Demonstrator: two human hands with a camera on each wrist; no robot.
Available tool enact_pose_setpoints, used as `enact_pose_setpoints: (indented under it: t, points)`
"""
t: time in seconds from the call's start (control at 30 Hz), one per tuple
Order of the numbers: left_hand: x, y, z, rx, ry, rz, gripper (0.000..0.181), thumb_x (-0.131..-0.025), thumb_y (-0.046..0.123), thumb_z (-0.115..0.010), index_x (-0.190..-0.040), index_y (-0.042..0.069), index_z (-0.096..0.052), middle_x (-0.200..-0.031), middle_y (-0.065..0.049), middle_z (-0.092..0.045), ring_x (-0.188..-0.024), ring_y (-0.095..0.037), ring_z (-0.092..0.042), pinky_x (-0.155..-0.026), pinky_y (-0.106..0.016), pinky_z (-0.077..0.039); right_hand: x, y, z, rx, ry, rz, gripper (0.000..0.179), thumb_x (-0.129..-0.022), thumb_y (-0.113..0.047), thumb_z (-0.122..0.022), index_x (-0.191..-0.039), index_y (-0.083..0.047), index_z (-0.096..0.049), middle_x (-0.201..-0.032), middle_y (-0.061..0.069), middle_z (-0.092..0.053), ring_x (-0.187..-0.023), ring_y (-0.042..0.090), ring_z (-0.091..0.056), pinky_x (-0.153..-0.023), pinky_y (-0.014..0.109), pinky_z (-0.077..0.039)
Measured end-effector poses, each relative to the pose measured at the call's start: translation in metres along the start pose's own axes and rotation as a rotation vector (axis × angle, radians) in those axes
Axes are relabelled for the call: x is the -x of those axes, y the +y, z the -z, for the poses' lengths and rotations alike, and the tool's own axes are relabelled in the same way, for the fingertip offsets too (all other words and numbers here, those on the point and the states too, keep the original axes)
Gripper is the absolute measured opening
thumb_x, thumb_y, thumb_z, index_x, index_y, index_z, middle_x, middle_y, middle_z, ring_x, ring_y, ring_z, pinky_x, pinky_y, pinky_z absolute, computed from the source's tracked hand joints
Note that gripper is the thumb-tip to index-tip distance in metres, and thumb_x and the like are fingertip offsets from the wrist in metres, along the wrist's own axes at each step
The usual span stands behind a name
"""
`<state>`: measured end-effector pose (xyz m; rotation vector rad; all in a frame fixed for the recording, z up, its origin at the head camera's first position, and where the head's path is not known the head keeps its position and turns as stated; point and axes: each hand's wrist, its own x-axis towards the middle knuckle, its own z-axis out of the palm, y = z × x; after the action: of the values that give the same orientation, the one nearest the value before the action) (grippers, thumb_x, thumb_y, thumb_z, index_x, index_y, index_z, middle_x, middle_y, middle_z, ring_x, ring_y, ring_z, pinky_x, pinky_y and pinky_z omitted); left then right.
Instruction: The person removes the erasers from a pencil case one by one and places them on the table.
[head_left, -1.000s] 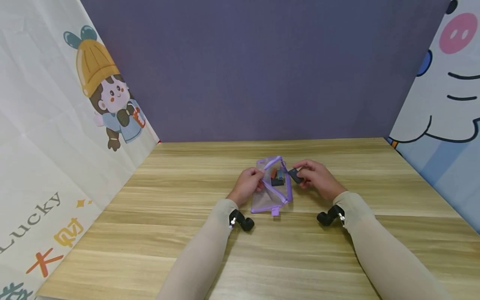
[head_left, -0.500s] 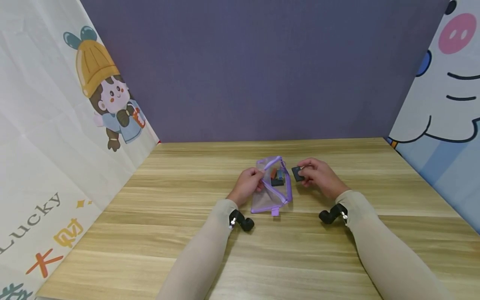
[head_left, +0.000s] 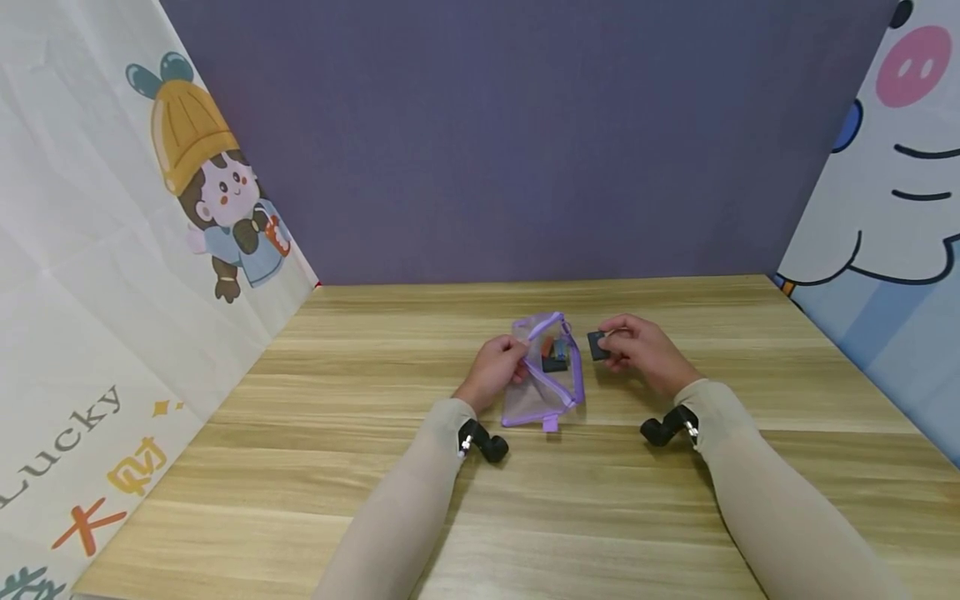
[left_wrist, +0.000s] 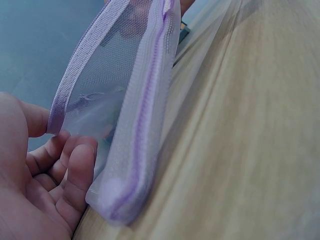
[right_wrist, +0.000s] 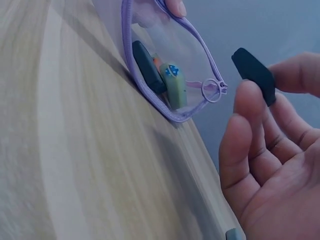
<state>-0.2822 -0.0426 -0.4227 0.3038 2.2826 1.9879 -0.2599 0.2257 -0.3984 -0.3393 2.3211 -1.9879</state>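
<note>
A mesh zip pouch (head_left: 579, 377) with purple edging lies on the table, its mouth gaping towards the right. My left hand (head_left: 495, 365) pinches the upper edge of that mouth between thumb and fingers. Inside, the right wrist view shows a dark block (right_wrist: 148, 68), a pale green piece (right_wrist: 176, 87) with a blue pattern, and a bit of an orange thing (right_wrist: 157, 62), mostly hidden. To the right of the pouch, my right hand (head_left: 647, 357) holds a small flat dark block (right_wrist: 253, 71) between thumb and fingertips, apart from the opening and above the table.
The wood-grain table (head_left: 300, 467) ends at a dark blue-grey panel (head_left: 480, 150) behind. Printed cloths hang at left and right. A ringed zipper pull (right_wrist: 210, 91) hangs at the mouth's corner. Black camera mounts (head_left: 491, 448) sit on both wrists.
My right hand has drawn back to the right, away from the pouch mouth, with the flat dark block turned more face-up. The left hand and pouch have stayed in place.
</note>
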Motion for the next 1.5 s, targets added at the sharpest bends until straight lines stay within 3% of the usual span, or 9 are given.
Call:
enact_pose_setpoints:
  t: [0.23, 0.67, 1.0, 1.23, 1.5]
  points:
    - [0.001, 0.001, 0.000, -0.008, -0.007, -0.014, 0.021, -0.100, 0.019, -0.059, -0.084, 0.005, -0.057, -0.076, -0.005, -0.057, -0.063, -0.014, -0.057, -0.055, -0.024, -0.051, 0.001, 0.001, 0.012, 0.047, 0.039, -0.028, 0.040, -0.098, -0.014, -0.060, -0.129, 0.009, -0.047, -0.117, 0.025, -0.055, -0.081, 0.024, -0.065, -0.072, 0.034, -0.058]
    - [0.001, 0.000, 0.000, 0.001, -0.012, -0.018, 0.021, -0.100, 0.019, -0.059, -0.085, 0.004, -0.057, -0.076, -0.005, -0.056, -0.063, -0.015, -0.056, -0.056, -0.024, -0.051, 0.005, 0.002, 0.029, -0.056, 0.130, -0.054, 0.040, -0.100, -0.019, -0.062, -0.129, 0.006, -0.048, -0.095, 0.003, -0.064, -0.076, 0.014, -0.066, -0.066, 0.026, -0.056]
    - [0.001, 0.000, 0.000, 0.005, -0.018, -0.016, 0.020, -0.100, 0.019, -0.059, -0.086, 0.004, -0.058, -0.077, -0.004, -0.056, -0.064, -0.014, -0.056, -0.056, -0.023, -0.051, 0.010, 0.002, 0.039, -0.097, 0.172, -0.066, 0.037, -0.101, -0.022, -0.061, -0.126, 0.003, -0.049, -0.092, -0.001, -0.065, -0.075, 0.012, -0.066, -0.066, 0.026, -0.057]
    - [0.001, 0.001, 0.001, -0.011, -0.025, -0.009, 0.023, -0.101, 0.019, -0.059, -0.091, -0.002, -0.059, -0.078, -0.006, -0.057, -0.065, -0.016, -0.056, -0.058, -0.026, -0.051, 0.010, 0.006, 0.042, -0.070, 0.191, -0.085, 0.037, -0.102, -0.023, -0.060, -0.127, 0.002, -0.050, -0.093, -0.002, -0.064, -0.075, 0.011, -0.065, -0.067, 0.026, -0.057]
    - [0.001, 0.002, 0.002, -0.027, -0.018, -0.001, 0.020, -0.100, 0.019, -0.059, -0.087, 0.003, -0.059, -0.077, -0.005, -0.059, -0.063, -0.014, -0.056, -0.056, -0.024, -0.052, 0.011, 0.012, 0.051, 0.006, 0.207, -0.134, 0.049, -0.103, -0.027, -0.057, -0.136, 0.007, -0.046, -0.097, -0.003, -0.062, -0.076, 0.010, -0.064, -0.069, 0.028, -0.058]
